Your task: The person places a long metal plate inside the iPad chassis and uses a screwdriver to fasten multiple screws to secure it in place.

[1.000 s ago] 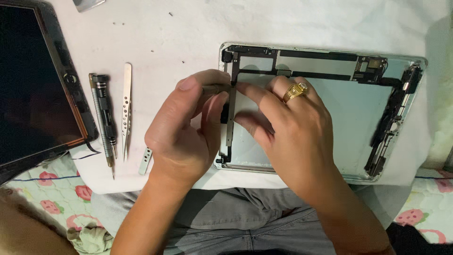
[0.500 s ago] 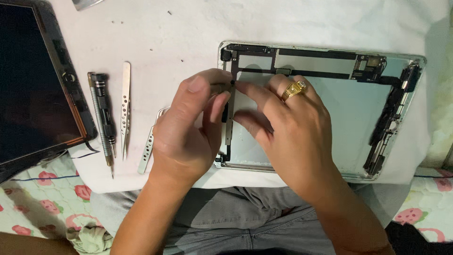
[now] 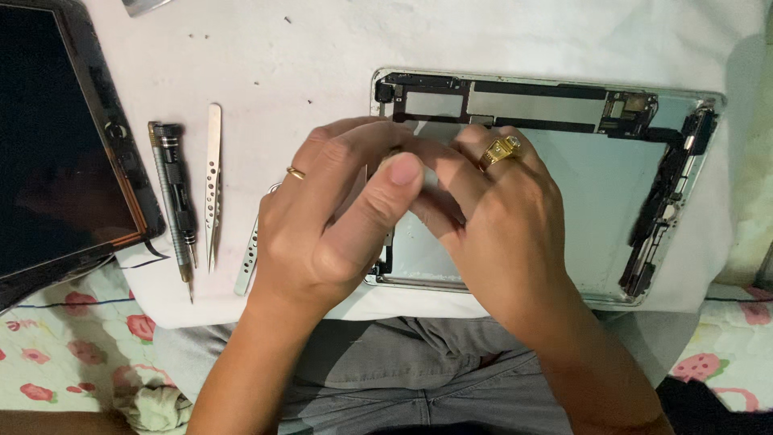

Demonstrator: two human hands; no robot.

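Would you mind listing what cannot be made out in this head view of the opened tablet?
- What the fingertips pinch: hidden under the left hand and right hand.
- Left edge of the tablet shell: largely covered by both hands.
- Second tweezers: upper part behind the left hand.
- Detached screen: cut off by the left edge.
- Shell components: too small to identify.
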